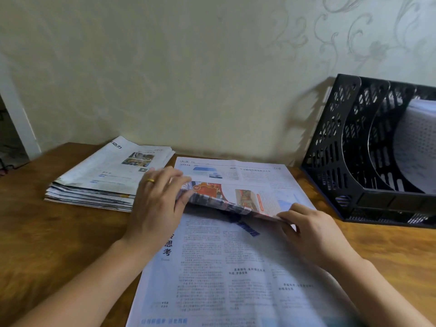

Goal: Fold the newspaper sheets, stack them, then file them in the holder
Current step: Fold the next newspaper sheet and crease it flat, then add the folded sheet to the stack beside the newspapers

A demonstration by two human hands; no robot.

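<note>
Left hand (158, 199): fingers pinch the newspaper sheet (236, 244) at its fold.
Right hand (311, 234): fingers pinch the fold too.
Risk: uneven pull skews the crease.

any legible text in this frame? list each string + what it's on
"动力" – headline on the top sheet of the folded stack, cut off at its left.
"16" – page header of the open newspaper, top left; characters beside it blurred.
"2020" – headline start, upper page; rest blurred.
"思考" – large vertical headline, lower page, by the left hand.
Body text, blue footer line: unreadable.
Black holder: none.
</note>
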